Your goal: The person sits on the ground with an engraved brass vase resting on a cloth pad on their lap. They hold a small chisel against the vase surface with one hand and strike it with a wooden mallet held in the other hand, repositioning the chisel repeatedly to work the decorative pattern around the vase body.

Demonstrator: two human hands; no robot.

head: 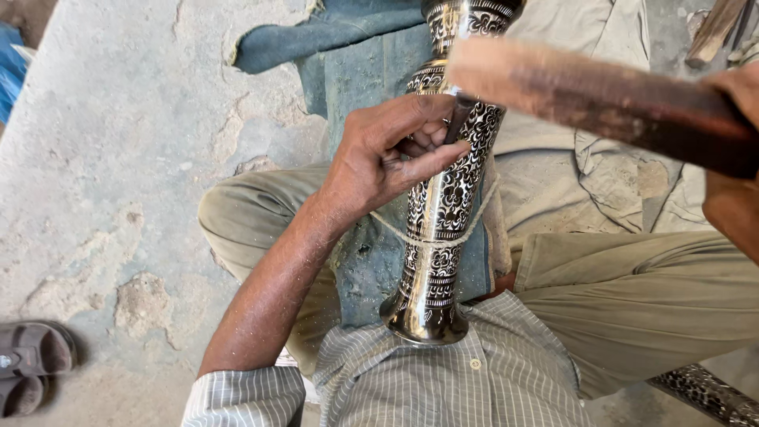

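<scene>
The person sits on the rough grey concrete floor (118, 158) with the legs in khaki trousers (632, 300) spread apart. A tall metal vase with black and silver engraved flower pattern (443, 229) lies along the lap, on a dusty blue-green cloth (356, 79) that is spread between the legs. The round foot of the vase presses against the striped grey shirt (443, 379) at the belly, and the neck of the vase points away from the person, towards the far edge of the view. A thin pale string (399, 229) goes around the middle part of the vase.

The left hand (387, 150) rests on the upper body of the vase. Its fingers are curled and pinch a small dark metal tool (457, 119), whose tip touches the vase surface. The right hand (735, 142) is at the right edge of the view and is closed around the handle of a long brown wooden mallet (585, 99). The mallet looks blurred, and its pale end is just above the small tool.

A grey sandal (32, 364) lies on the floor at the lower left corner, well apart from the vase. A second dark patterned metal piece (704, 391) is seen at the lower right corner
</scene>
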